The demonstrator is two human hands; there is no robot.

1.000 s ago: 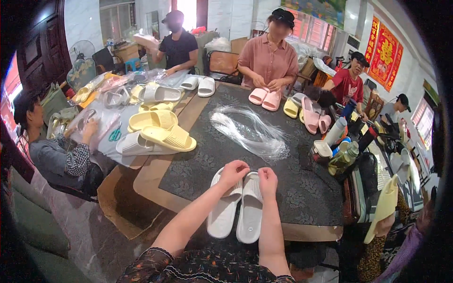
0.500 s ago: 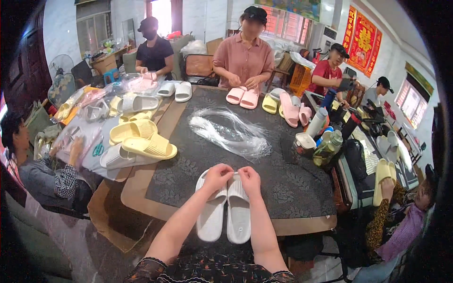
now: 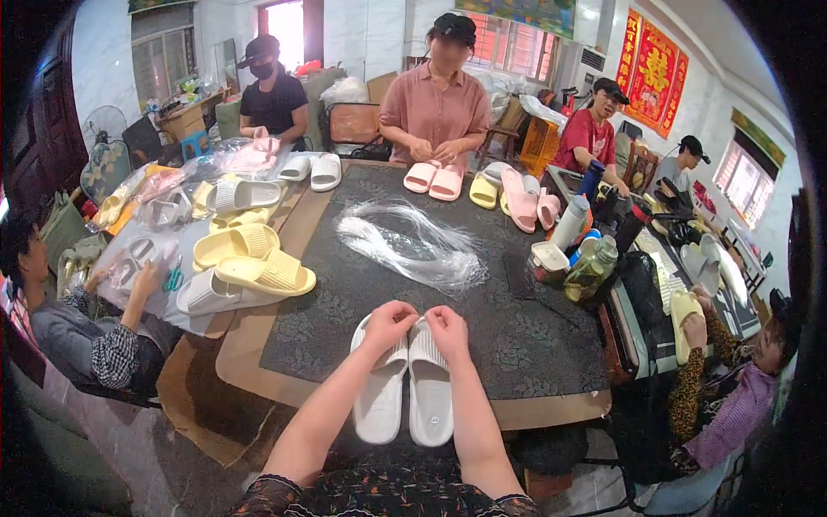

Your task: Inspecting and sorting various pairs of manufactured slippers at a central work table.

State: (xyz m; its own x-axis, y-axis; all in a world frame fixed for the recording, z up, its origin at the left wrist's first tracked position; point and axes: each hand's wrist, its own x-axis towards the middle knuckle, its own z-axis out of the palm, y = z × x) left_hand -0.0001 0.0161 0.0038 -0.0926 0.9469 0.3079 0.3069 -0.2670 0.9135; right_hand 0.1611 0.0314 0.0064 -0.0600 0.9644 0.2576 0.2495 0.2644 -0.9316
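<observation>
Two light grey slippers, the left slipper (image 3: 377, 405) and the right slipper (image 3: 430, 401), lie side by side at the table's near edge, heels toward me. My left hand (image 3: 390, 327) is closed in a pinch over the top of the left one's ribbed strap. Fingertips also pinched, my right hand (image 3: 447, 331) rests by the toe end of the right one. The fingertips of both hands nearly meet between the straps; whatever they hold is too small to make out. Beyond them lies a loose bundle of clear plastic strands (image 3: 448, 263).
A dark patterned cloth (image 3: 534, 353) covers the table. Yellow slippers (image 3: 267, 274) are piled at left, pink slippers (image 3: 445, 183) at the far side. Bottles (image 3: 570, 224) and a white tub (image 3: 549, 261) stand at right. Several people work around the tables.
My hands stay pinched at the slipper toes, with small finger movements. The view has shifted slightly. At right, a person's hand has lowered a yellow slipper.
</observation>
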